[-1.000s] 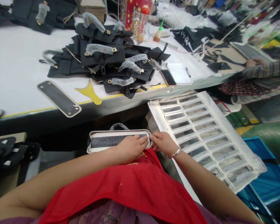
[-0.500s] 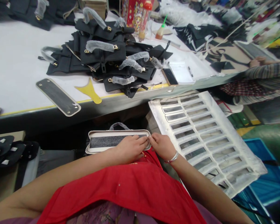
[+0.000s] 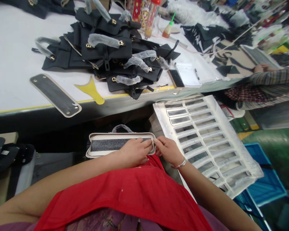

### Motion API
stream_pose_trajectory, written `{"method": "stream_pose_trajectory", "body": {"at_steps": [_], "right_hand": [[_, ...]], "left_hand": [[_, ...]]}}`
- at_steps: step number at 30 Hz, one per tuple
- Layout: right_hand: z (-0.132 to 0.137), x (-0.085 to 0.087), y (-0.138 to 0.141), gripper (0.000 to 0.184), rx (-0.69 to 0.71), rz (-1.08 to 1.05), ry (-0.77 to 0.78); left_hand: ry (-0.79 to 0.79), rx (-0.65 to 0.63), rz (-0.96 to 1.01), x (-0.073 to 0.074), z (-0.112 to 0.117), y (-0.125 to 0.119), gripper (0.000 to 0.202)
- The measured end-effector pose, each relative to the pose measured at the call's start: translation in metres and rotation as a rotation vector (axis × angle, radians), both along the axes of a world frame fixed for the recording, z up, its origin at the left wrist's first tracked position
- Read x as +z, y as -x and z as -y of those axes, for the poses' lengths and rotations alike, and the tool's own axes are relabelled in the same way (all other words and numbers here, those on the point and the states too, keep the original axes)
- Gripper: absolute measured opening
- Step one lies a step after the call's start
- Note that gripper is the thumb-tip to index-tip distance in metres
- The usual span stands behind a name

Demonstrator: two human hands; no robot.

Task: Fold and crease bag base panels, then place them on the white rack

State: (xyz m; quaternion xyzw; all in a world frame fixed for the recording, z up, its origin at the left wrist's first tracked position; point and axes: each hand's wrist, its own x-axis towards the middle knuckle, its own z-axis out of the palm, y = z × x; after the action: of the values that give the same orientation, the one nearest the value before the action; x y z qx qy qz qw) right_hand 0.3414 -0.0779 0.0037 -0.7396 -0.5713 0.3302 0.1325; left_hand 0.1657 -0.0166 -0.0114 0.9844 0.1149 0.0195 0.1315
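Observation:
On my lap, above a red apron, lies a long oval bag base panel (image 3: 103, 146), cream at the edge with a dark grey middle. My left hand (image 3: 133, 152) rests on its right part, fingers curled and pressing along the rim. My right hand (image 3: 167, 150) pinches the panel's right end between thumb and fingers; a thin bracelet circles that wrist. A wrapped handle loop (image 3: 121, 128) pokes up just behind the panel.
A white rack with many slots (image 3: 207, 141) leans at my right. The white table (image 3: 12, 64) ahead carries a pile of black bag parts (image 3: 110, 54), another base panel (image 3: 55, 95), a yellow template (image 3: 91, 91) and a phone (image 3: 176, 78). A co-worker's striped sleeve (image 3: 269, 78) is at far right.
Both hands stay on the panel's right end with only slight finger shifts. The camera has tilted a little, so the table scene slid upward.

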Motion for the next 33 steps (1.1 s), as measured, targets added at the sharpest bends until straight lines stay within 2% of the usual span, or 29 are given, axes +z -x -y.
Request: {"method": "stream_pose_trajectory", "body": {"at_steps": [4,6,8,11,16,19,21,28,33], "right_hand": [[0.001,-0.009,-0.01,0.034,-0.291,-0.695,0.196],[0.001,-0.013,-0.014,0.038,-0.372,-0.892,0.232],[0.001,-0.015,-0.016,0.039,-0.389,-0.94,0.256],[-0.002,-0.012,-0.017,0.035,-0.317,-0.755,0.284],[-0.01,0.001,-0.01,0.014,-0.078,-0.226,0.231],[-0.013,0.008,-0.004,0.018,0.071,0.13,0.114],[-0.014,0.011,0.0,0.02,0.127,0.272,0.058],[-0.012,0.009,0.005,0.02,0.149,0.448,0.043],[-0.014,0.013,0.008,0.02,0.12,0.381,0.096]], "left_hand": [[0.019,-0.004,0.023,0.0,-0.002,0.001,0.041],[0.04,-0.006,0.024,0.0,-0.002,0.001,0.041],[0.058,-0.004,0.026,0.0,-0.003,0.001,0.041],[0.068,-0.007,0.011,0.0,-0.003,0.0,0.042],[0.061,0.004,-0.012,0.002,-0.002,-0.001,0.043],[0.057,0.016,-0.013,0.002,-0.001,-0.001,0.043],[0.048,0.021,-0.012,0.001,0.0,-0.002,0.042],[0.043,0.021,-0.024,-0.001,0.001,-0.003,0.042],[0.046,0.04,-0.014,0.001,0.002,-0.002,0.045]]}}
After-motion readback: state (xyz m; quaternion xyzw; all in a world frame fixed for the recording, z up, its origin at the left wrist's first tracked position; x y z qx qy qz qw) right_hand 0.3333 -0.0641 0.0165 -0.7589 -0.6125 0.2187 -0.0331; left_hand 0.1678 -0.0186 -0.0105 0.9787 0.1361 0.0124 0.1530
